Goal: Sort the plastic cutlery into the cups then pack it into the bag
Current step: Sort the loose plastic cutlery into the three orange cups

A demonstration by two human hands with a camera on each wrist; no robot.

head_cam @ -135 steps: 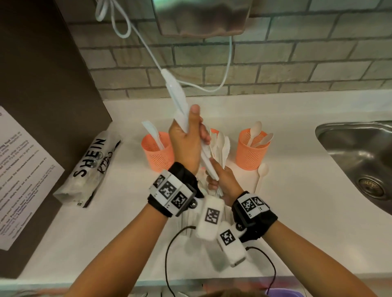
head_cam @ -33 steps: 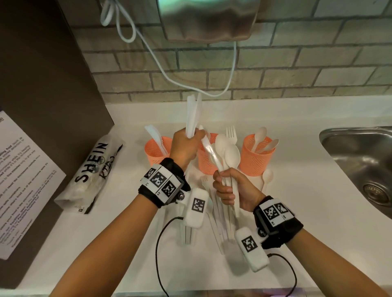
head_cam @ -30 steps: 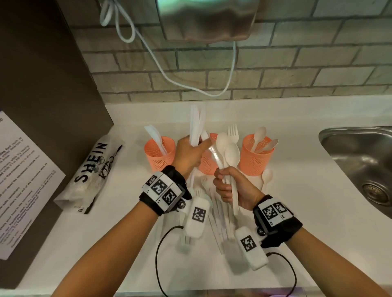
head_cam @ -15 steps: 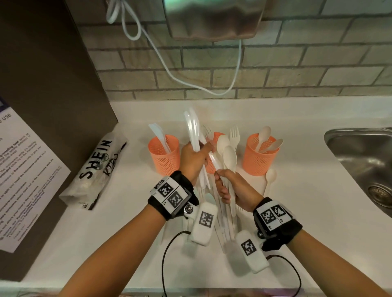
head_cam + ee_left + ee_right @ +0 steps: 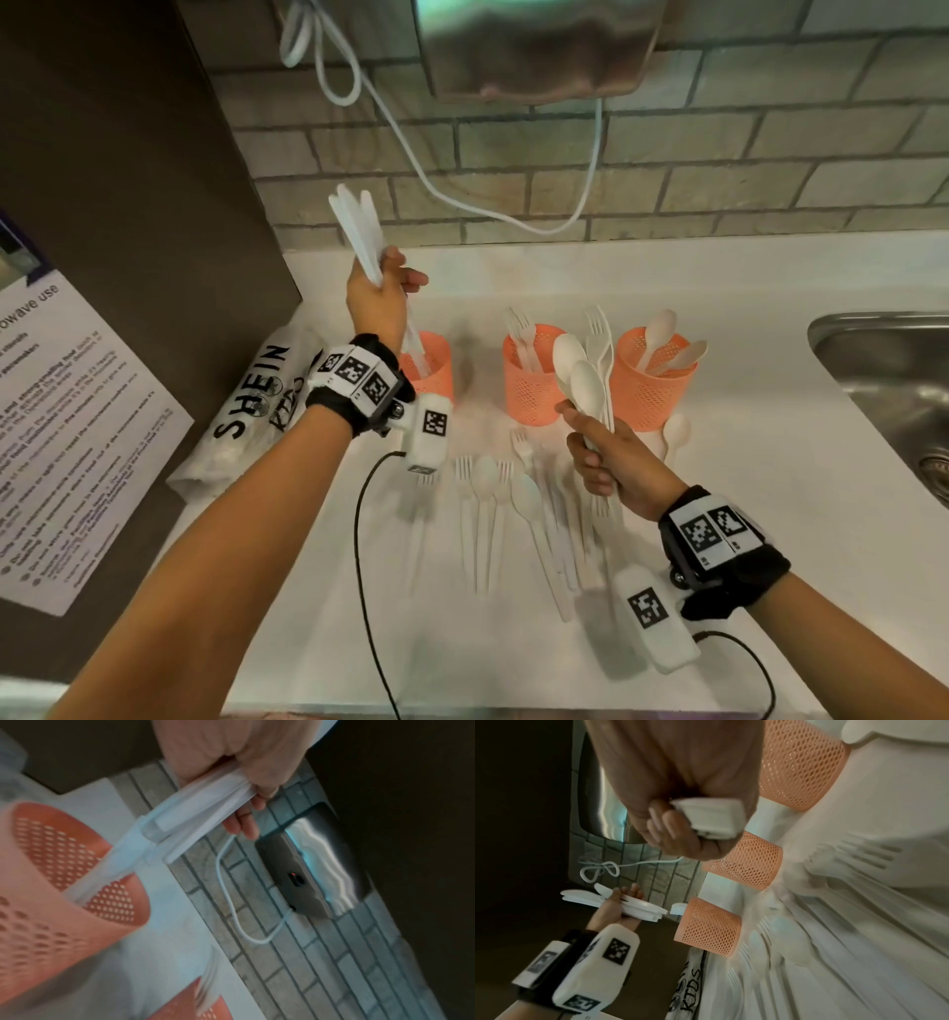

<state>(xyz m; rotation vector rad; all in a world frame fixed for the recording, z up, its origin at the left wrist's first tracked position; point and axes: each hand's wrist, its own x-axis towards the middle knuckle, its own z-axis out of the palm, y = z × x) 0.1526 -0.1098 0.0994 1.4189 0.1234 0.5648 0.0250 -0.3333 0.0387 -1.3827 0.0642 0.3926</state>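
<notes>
My left hand (image 5: 388,288) grips a bundle of white plastic knives (image 5: 354,228) upright, just above the left orange mesh cup (image 5: 430,366). In the left wrist view the knives (image 5: 205,807) point down at that cup (image 5: 59,866), where another knife stands. My right hand (image 5: 598,452) holds a bunch of spoons and forks (image 5: 583,377) in front of the middle cup (image 5: 531,383) with forks and the right cup (image 5: 649,385) with spoons. The right wrist view shows the handle ends (image 5: 713,819) in my fist. The SHEIN bag (image 5: 257,406) lies at the left.
Several loose forks and spoons (image 5: 513,514) lie on the white counter (image 5: 770,462) between my arms. One spoon (image 5: 675,431) lies by the right cup. A steel sink (image 5: 893,370) is at the right. A dark cabinet (image 5: 128,205) stands close on the left.
My hands have drawn apart. The left hand has carried the knives left and up, over the left cup. The right hand has kept its spoons and forks and shifted right.
</notes>
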